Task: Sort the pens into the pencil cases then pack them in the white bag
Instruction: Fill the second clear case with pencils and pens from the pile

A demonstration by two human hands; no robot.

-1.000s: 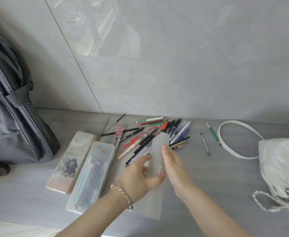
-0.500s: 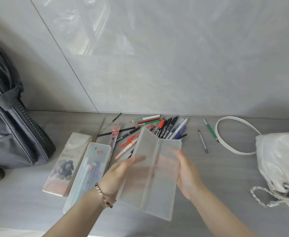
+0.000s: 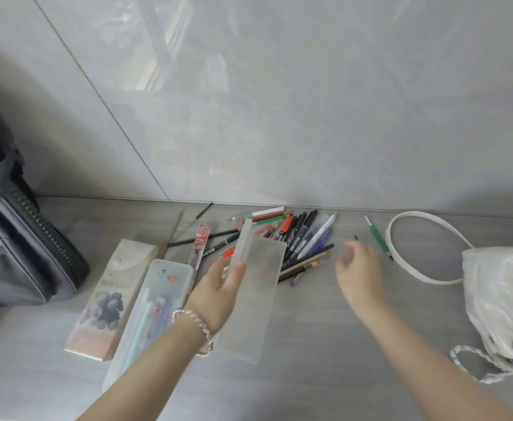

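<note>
My left hand (image 3: 218,294) holds a frosted translucent pencil case (image 3: 258,287) open, its lid standing up on the left side. My right hand (image 3: 360,275) hovers empty with fingers apart, just right of the pile of pens and pencils (image 3: 297,238) at the back of the table. A green pen (image 3: 378,237) lies apart to the right, and a small dark pen tip (image 3: 355,237) shows behind my right fingers. Two more cases lie at the left: a clear case (image 3: 154,308) with pens inside and a printed case (image 3: 112,299). The white bag (image 3: 504,302) sits at the right edge.
A grey backpack (image 3: 15,247) leans against the wall at the far left. The white bag's strap (image 3: 401,259) loops over the table beside the green pen. A braided cord (image 3: 474,360) hangs from the bag. A tiled wall closes off the back of the grey table (image 3: 310,344).
My right hand has let go of the frosted case and moved right toward the loose pens. My left hand alone holds the opened case now, lower over the table.
</note>
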